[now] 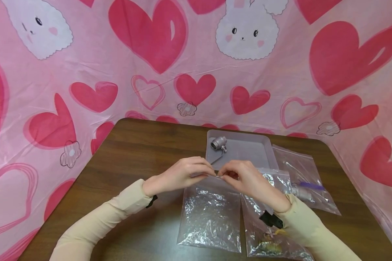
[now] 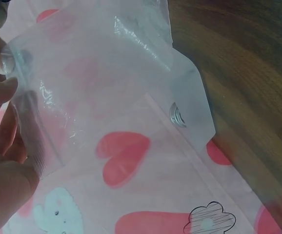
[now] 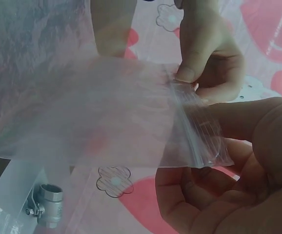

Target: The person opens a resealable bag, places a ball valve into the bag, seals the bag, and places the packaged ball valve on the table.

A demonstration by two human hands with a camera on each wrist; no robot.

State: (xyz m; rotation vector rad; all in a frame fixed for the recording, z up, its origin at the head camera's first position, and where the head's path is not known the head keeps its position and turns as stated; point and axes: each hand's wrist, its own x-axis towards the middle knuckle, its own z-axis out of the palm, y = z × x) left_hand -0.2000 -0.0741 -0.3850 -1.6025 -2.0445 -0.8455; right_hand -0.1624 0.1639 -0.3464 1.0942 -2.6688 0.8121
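Observation:
Both hands meet over the table at the top edge of a clear zip bag [image 1: 212, 217], which hangs down toward the table. My left hand [image 1: 192, 172] pinches one side of the zip strip, also seen as fingers [image 2: 9, 180] in the left wrist view. Close beside it, my right hand [image 1: 248, 177] pinches the same strip between thumb and fingers. The right wrist view shows the bag [image 3: 107, 112] stretched out from the fingertips of both hands. Just beyond the hands, a metal ball valve [image 1: 219, 142] with a lever lies in a grey tray [image 1: 248, 146].
A second clear bag [image 1: 258, 221], partly under the right forearm, contains small yellowish items [image 1: 269, 247]. Farther right lies another clear bag [image 1: 297, 166] with a metal part [image 1: 302, 193] and a purple mark [image 1: 310, 186]. Pink heart-patterned cloth [image 1: 196, 54] surrounds the wooden table [image 1: 150, 145].

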